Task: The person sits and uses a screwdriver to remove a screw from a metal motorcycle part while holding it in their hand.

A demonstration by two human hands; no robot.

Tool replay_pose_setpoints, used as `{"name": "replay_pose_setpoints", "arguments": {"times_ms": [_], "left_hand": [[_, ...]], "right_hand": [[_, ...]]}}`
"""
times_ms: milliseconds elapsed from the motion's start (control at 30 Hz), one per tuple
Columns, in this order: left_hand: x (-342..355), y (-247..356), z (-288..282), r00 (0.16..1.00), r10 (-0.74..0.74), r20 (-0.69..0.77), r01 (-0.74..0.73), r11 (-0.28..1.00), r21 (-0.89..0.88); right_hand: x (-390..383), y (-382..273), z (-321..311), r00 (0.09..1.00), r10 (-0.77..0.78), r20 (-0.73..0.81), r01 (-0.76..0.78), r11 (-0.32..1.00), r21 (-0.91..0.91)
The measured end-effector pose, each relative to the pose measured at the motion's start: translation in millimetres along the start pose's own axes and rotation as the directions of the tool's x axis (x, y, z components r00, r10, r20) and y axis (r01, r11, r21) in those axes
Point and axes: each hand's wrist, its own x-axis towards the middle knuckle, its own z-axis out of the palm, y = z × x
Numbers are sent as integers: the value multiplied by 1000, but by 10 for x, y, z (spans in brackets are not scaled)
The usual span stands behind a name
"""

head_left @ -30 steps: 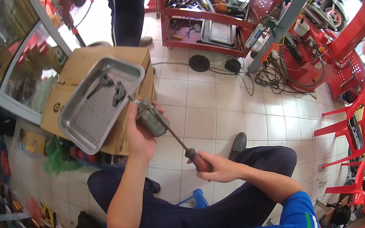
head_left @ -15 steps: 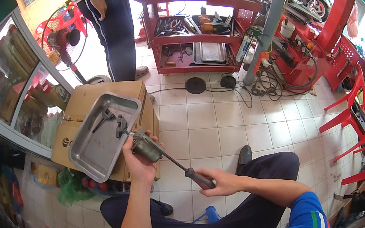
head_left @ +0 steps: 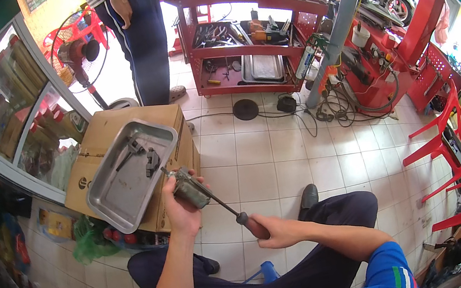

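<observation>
My left hand (head_left: 181, 215) is wrapped around a small cylindrical metal part (head_left: 192, 196) that looks like a motor, its thin shaft end towards the tray. Closed on the handle of a screwdriver (head_left: 226, 206), my right hand (head_left: 283, 229) holds it slanting up to the left. The blade meets the near side of the metal part; the exact spot where its tip sits is hidden. Beyond my left hand a grey metal tray (head_left: 112, 196) holds a dark bracket-like piece (head_left: 152, 162) and another dark metal piece (head_left: 130, 153).
The tray rests on a cardboard box (head_left: 168, 114). A red tool cart (head_left: 200, 82) stands ahead, with a grey post (head_left: 338, 48) and cables (head_left: 340, 108) to its right. Red chairs (head_left: 437, 147) line the right side. Another person (head_left: 144, 49) stands beyond the box.
The metal part and my left hand have shifted slightly down, away from the tray. My right hand has turned on the screwdriver handle, its fingers now wrapped further round it.
</observation>
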Motion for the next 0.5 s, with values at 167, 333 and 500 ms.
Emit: {"name": "replay_pose_setpoints", "arguments": {"times_ms": [167,333,500], "left_hand": [[-3,41,19,1000,15,10,-15,1000,-9],[-7,12,55,1000,10,27,-10,1000,12],[-36,-57,64,1000,-22,-20,23,999,26]], "right_hand": [[47,136,95,902,-346,-257,304,933,-192],[63,157,189,980,48,-194,25,933,358],[34,-39,75,988,121,92,-130,987,93]]}}
